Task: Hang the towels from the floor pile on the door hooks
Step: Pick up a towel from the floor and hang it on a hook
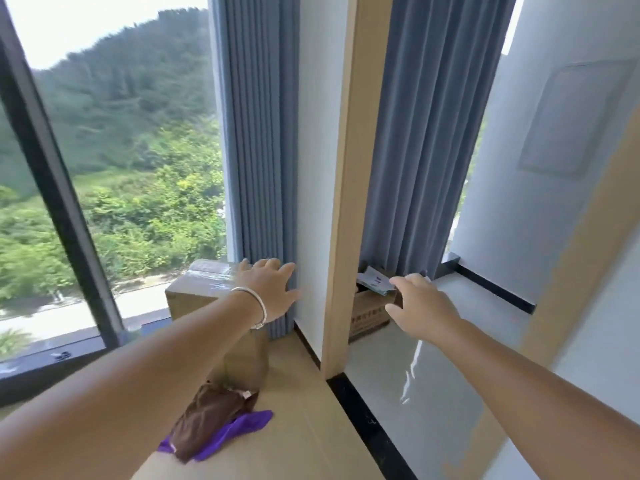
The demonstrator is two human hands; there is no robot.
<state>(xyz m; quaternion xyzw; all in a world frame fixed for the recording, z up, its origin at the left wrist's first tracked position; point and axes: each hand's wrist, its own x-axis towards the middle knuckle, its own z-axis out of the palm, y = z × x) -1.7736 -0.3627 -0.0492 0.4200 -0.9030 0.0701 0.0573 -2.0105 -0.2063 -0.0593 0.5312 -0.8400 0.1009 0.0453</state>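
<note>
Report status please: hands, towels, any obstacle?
Left hand and right hand open, empty. Brown towel over purple towel on floor, untouched. No hooks visible.

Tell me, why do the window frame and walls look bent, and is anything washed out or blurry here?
Head view: the wide-angle lens bows the black window frame and door post; the sky is blown out white; daylight glares off the grey floor; both the left hand and the right hand are slightly motion-blurred, as are the brown and purple towels.

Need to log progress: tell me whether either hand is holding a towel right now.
No: the left hand and right hand are empty, and the brown towel and purple towel lie on the floor.
</note>
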